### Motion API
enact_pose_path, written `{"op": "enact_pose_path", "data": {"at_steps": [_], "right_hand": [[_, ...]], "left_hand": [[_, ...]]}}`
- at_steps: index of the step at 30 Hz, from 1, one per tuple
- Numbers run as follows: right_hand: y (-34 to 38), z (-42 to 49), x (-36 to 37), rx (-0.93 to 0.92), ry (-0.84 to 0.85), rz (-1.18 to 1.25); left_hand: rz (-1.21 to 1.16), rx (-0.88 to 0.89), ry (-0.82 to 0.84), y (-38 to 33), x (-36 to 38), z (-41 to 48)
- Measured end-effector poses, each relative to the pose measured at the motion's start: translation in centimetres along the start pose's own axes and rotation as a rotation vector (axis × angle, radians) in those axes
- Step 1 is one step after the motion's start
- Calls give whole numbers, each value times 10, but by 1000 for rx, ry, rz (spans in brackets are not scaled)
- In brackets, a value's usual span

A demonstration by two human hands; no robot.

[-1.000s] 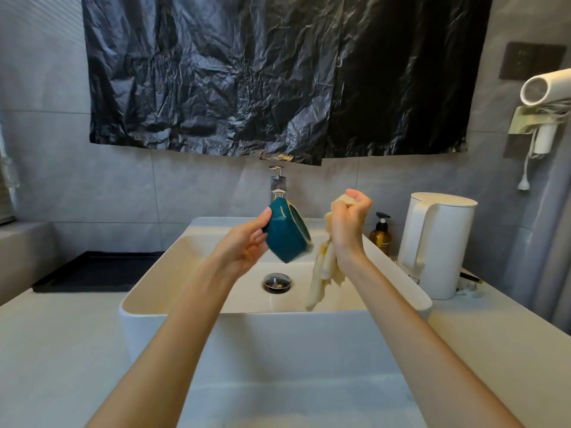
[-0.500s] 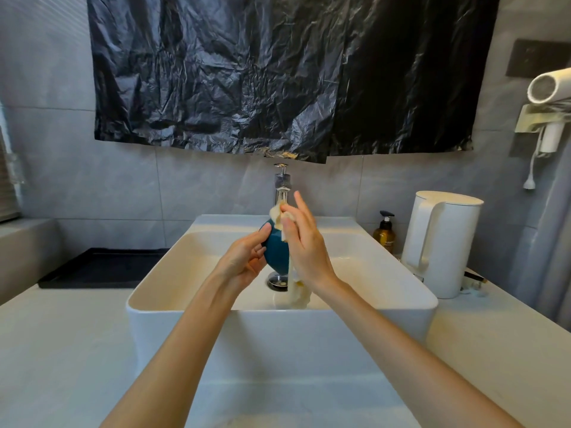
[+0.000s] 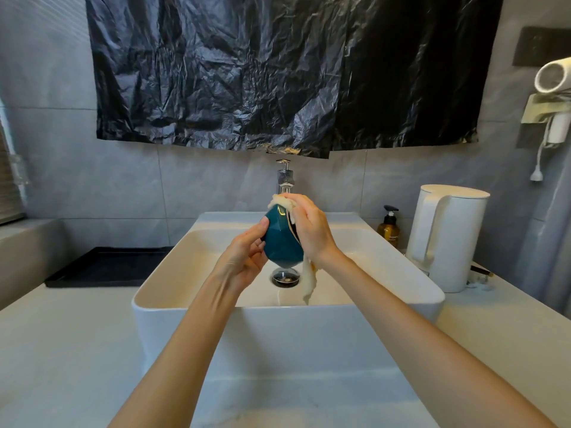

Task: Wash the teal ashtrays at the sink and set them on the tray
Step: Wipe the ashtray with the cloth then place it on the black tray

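Teal glazed ceramic sits in the grip: the ashtray (image 3: 282,240) is held on edge above the sink (image 3: 386,251), its underside toward the camera, the left hand (image 3: 244,257) curled round its left side with the thumb pressed on the glaze. The right hand (image 3: 310,230) is closed on a pale cloth (image 3: 309,281), pressing it against the ashtray's rim and hollow while a loose end dangles toward the drain (image 3: 285,278). This reads as the wiping step; next the piece likely needs a rinse under the tap (image 3: 285,177), then carrying left to the black tray (image 3: 108,265). The ashtray's inside is hidden by the right hand; no running water is discernible, and other ashtrays are not in view.
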State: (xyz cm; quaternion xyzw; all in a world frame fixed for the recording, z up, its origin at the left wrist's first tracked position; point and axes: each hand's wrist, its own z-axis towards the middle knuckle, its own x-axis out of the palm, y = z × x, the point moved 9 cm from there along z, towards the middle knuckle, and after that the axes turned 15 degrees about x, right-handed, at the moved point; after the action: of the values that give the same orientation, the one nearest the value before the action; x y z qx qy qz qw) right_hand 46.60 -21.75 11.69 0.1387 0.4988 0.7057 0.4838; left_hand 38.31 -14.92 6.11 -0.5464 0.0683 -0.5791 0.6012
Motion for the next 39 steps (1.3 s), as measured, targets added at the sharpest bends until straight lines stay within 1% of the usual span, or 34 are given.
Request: {"op": "enact_pose_path", "data": {"at_steps": [6, 11, 13, 15, 16, 18, 20, 21, 22, 24, 25, 27, 28, 30, 32, 35, 37, 39], "right_hand": [[-31, -1, -11, 233, -66, 94], [-48, -13, -11, 344, -74, 112], [-49, -19, -5, 359, -52, 145], [-38, -31, 1, 311, -22, 132], [-27, -40, 6, 252, 6, 121], [3, -57, 19, 77, 58, 37], [33, -70, 45, -154, 114, -180], [41, -72, 60, -245, 144, -302], [44, -68, 69, -297, 143, -376], [48, -54, 71, -337, 76, -448], [50, -50, 66, -355, 14, -485], [55, -49, 52, -407, -108, -501], [54, -45, 42, -387, -131, -483], [43, -33, 21, -259, -138, -405], [18, -19, 4, -76, -107, -288], [-10, -21, -7, 107, -100, -186], [-18, -32, -9, 144, -141, -115], [-7, -41, -10, 94, -158, -19]], "left_hand": [[-14, -29, -67, 2, -7, -2], [-164, -20, -177, 1, -13, -4], [-212, 5, -196, 0, -17, -1], [-232, 32, -217, -2, -21, 2], [-231, 46, -231, -3, -24, 4], [-210, 59, -239, -3, -26, 4], [-112, 51, -227, 1, -27, 3], [-36, 52, -232, 4, -29, 2], [50, 55, -235, 5, -29, 2], [148, 34, -221, 8, -29, 3], [142, 21, -203, 10, -28, 6], [42, 27, -135, 9, -23, 10], [-8, 35, -107, 8, -20, 9], [-48, 44, -84, 5, -19, 8], [-68, 64, -99, 2, -20, 7], [-82, 60, -140, 0, -21, 5], [-63, 47, -141, 2, -21, 4], [-48, 44, -126, 1, -18, 3]]}}
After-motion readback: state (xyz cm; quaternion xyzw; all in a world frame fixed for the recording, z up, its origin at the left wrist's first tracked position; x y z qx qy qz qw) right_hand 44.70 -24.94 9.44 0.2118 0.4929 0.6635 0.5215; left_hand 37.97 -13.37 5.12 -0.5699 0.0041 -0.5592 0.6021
